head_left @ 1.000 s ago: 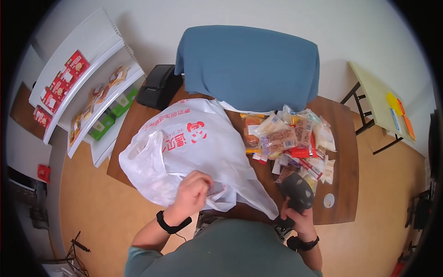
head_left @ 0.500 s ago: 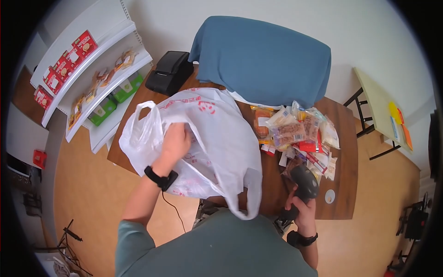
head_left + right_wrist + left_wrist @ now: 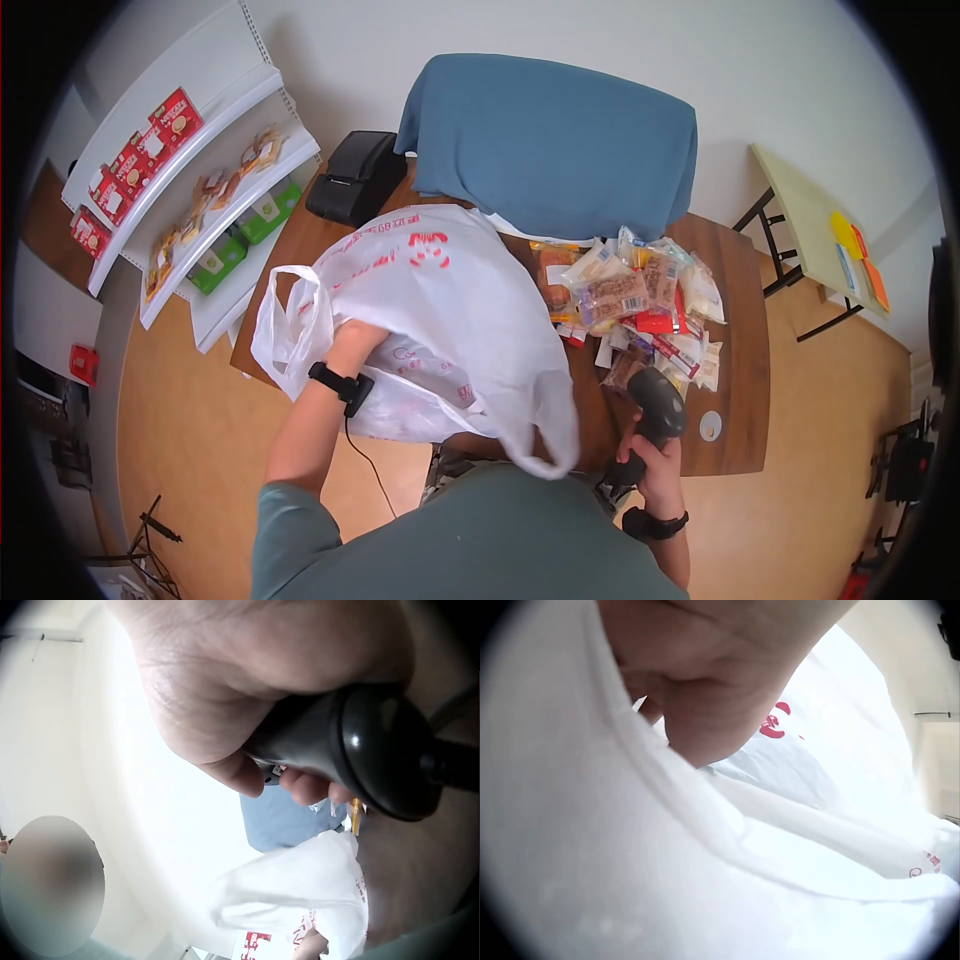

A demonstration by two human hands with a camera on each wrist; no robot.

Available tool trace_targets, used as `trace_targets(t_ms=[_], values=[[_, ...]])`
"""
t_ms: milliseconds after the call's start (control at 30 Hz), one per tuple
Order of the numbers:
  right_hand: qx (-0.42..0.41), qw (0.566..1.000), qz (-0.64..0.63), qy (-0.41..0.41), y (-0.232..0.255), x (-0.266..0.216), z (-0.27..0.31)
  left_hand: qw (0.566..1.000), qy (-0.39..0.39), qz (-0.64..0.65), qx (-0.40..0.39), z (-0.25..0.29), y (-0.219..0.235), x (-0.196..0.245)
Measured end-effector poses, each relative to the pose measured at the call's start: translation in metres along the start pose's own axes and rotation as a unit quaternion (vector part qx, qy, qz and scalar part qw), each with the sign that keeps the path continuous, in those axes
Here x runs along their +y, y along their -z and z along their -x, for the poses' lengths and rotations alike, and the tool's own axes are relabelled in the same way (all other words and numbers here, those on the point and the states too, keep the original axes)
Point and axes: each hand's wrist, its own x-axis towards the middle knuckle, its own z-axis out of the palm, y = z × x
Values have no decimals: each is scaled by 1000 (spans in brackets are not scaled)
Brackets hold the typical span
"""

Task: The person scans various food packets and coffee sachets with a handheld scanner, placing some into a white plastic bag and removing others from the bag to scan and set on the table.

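Observation:
A large white plastic carrier bag (image 3: 480, 330) with red print lies bulging on the brown table. My left hand (image 3: 358, 342) reaches into its mouth between the handles. In the left wrist view, the heel and thumb side of that hand (image 3: 712, 697) show, while white plastic hides most of the fingers. My right hand (image 3: 660, 472) grips a black handheld barcode scanner (image 3: 657, 402) by its handle, near the table's front edge. The right wrist view shows fingers wrapped round the dark scanner handle (image 3: 300, 731), with a cable at its end.
Packaged foods (image 3: 612, 296) are heaped right of the bag. A blue cloth (image 3: 550, 140) covers a bulky thing at the back, beside a black printer-like box (image 3: 352, 178). Shelves (image 3: 225, 135) with boxes and snacks stand left; a folding table (image 3: 810, 215) is at right.
My left hand has moved from the bag's front edge up and into its mouth. One bag handle now stands up at the left. The right hand keeps hold of the scanner.

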Motion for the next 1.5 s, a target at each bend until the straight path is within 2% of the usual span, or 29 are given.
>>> trace_targets(t_ms=[67,100,133,200,333,400,467,533,567,600,633,733,800,900,1000,1067,1100,1133,1200,1233,1333,1367,1400,1433,1500], values=[[-5,1000,1,-1,1,0,-3,997,44,70,0,5,2,-7],[-9,1000,1,-2,1,0,-3,995,64,-8,-70,4,5,-11],[-8,1000,2,-1,0,0,-4,996,62,-7,-70,3,-1,-18],[-18,1000,1,-4,-2,1,-6,995,82,57,25,6,-16,-44],[-16,1000,-8,-20,-7,1,-5,998,58,21,-25,22,7,-50],[-11,1000,-7,-24,-9,0,-4,993,-22,107,38,45,20,-46],[-19,999,36,-20,-11,0,-5,995,7,100,28,56,22,-45],[-28,998,40,-28,-13,-2,-7,994,18,105,32,95,12,-56],[-36,998,46,-28,-15,-3,-8,993,26,108,35,63,16,-52],[-42,998,46,-33,-17,-4,-9,993,33,111,40,61,13,-51],[-41,997,49,-36,-18,-5,-11,992,38,114,46,104,15,-50],[-47,997,54,-35,-19,-5,-13,988,50,130,66,88,-1,-57],[-48,997,53,-29,-22,-5,-13,986,50,140,78,38,-1,-45],[-39,998,30,-33,-22,-2,-11,983,47,153,94,20,-14,-16],[-35,999,21,-25,-20,2,-8,980,40,166,103,23,-21,13],[-29,999,26,-26,-20,1,-5,975,82,199,46,24,-8,46],[-26,999,27,-24,-19,0,-4,969,108,221,-11,19,15,66],[-22,999,33,-20,-19,-2,-3,969,106,223,-11,12,19,70],[-16,999,38,-14,-18,-5,-2,930,192,245,-194,3,22,75],[-17,999,39,-9,-18,-7,-1,930,190,246,-194,6,32,78],[-12,999,37,-1,-17,-10,-1,937,161,271,-151,32,48,83],[-6,999,32,3,-16,-8,-1,982,69,171,-30,46,45,77],[-8,999,31,2,-16,-8,-2,994,-25,64,91,58,44,74],[-5,1000,31,4,-16,-7,-2,994,-23,62,91,68,49,76],[-3,1000,29,5,-15,-6,-2,997,30,75,18,85,66,83]])
